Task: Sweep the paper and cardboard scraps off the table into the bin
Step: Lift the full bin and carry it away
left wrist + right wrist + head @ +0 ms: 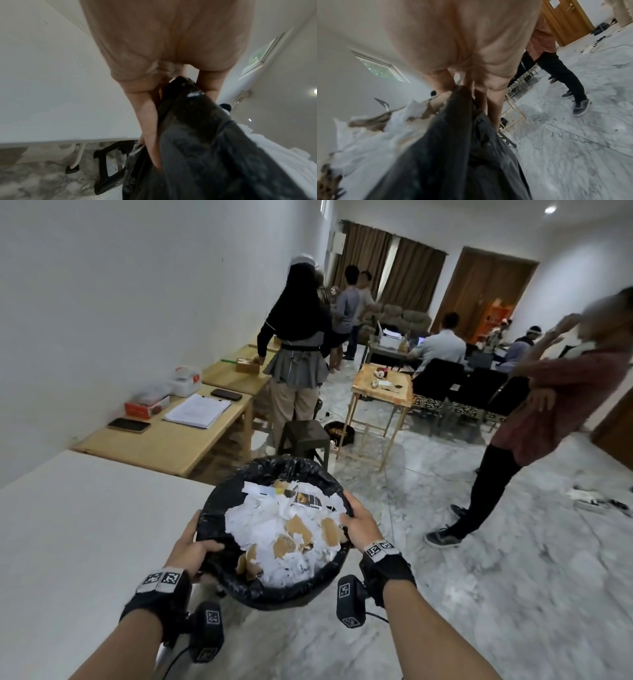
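A round bin [274, 470] lined with a black bag hangs in the air beside the white table [85, 525], filled with white paper and brown cardboard scraps [287, 535]. My left hand [191, 546] grips the bin's left rim, thumb over the edge. On the right rim my right hand [359, 525] grips the same way. In the left wrist view my fingers [150, 121] curl round the black bag [205, 148]. The right wrist view shows my fingers [491, 102] gripping the bag [450, 155], with scraps [376, 132] heaped to the left.
A dark stool [303, 436] stands just beyond the bin. A person [513, 440] stands on the marble floor at right. Wooden desks [164, 440] with phones and papers line the left wall, where another person [294, 361] stands. A small wooden table [380, 392] is further back.
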{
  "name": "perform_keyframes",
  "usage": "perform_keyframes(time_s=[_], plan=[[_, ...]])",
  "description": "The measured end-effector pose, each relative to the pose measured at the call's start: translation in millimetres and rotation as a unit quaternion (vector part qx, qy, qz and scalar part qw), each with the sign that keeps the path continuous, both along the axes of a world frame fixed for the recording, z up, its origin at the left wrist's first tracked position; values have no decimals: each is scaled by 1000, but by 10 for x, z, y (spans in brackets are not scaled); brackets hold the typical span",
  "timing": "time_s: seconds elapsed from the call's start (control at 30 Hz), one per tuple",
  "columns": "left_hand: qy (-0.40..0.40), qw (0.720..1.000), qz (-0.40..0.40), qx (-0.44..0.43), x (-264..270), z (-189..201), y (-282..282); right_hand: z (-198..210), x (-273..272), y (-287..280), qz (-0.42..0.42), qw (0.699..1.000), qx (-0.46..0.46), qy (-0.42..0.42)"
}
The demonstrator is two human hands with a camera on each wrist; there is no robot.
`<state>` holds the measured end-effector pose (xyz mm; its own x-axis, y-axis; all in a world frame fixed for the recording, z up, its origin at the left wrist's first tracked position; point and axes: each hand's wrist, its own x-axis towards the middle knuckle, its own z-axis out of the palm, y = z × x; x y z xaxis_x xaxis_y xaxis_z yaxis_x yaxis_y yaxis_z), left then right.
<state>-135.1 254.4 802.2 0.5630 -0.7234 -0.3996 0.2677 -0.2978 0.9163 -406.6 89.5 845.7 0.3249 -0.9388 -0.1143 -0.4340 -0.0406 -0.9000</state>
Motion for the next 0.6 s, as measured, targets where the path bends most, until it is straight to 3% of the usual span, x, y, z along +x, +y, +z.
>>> perform_keyframes(time_s=[0.27,0.37,0.47,0.6], plan=[[46,998,-43,24,-165,-457,-790,-673,-289,-762,-44,997,62,8],[67,996,-48,29,-24,-865,-1135,-959,-253,-1024,-61,994,87,25],[44,997,-66,26,147,-1545,-1486,-1282,-193,-1297,-72,992,100,38],[92,992,-25,80,-1,-1802,-1655,-1905,-145,-1556,-81,986,135,59]])
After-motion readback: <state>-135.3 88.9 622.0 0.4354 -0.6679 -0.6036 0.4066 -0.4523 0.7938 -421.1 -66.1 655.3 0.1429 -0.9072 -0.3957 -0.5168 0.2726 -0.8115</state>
